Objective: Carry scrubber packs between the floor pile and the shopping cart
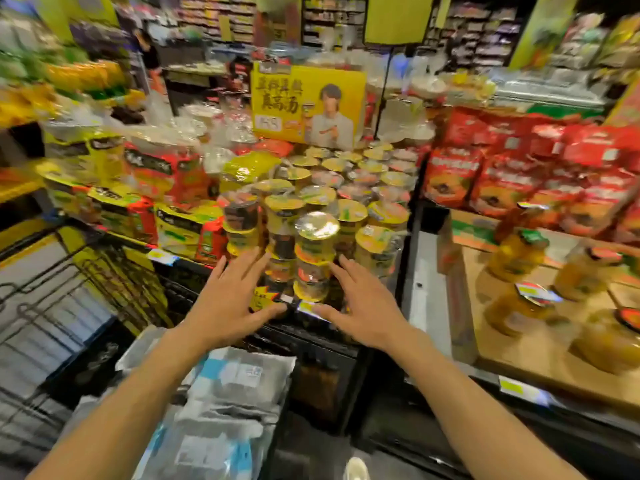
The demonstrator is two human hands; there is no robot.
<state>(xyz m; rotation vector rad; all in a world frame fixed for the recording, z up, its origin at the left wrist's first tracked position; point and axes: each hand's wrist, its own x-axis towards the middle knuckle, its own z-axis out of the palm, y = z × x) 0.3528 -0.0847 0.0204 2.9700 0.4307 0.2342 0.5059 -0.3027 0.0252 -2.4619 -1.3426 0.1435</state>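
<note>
Two bare hands reach toward a stack of cup noodles (313,258) at the front edge of a shop display. The left hand (230,299), at about 7 o'clock from the stack, has its fingers straight and spread wide, fingertips close beside the lower cups; whether they touch is blurred. The right hand (363,306), at about 5 o'clock from the stack, is likewise spread flat, fingers straight, its fingertips just beside the lower cup. Neither hand grips anything.

The stack stands upright, cups one on another, with yellow rims, dark and orange printed sides and a shiny foil lid on top. More cups of the same kind fill the display (349,181) behind it, toward 12 o'clock, packed lid beside lid up to a yellow poster board (304,105).

At 9 o'clock from the stack lie yellow and red noodle multipacks (149,188) on a shelf. At 3 o'clock, red snack bags (512,168) stand in rows above a wooden shelf (540,344) holding jars of orange fruit (516,254). Below the forearms, at 6 o'clock, lie grey and blue plastic parcels (225,410). A wire cart (69,292) sits at 8 o'clock.
</note>
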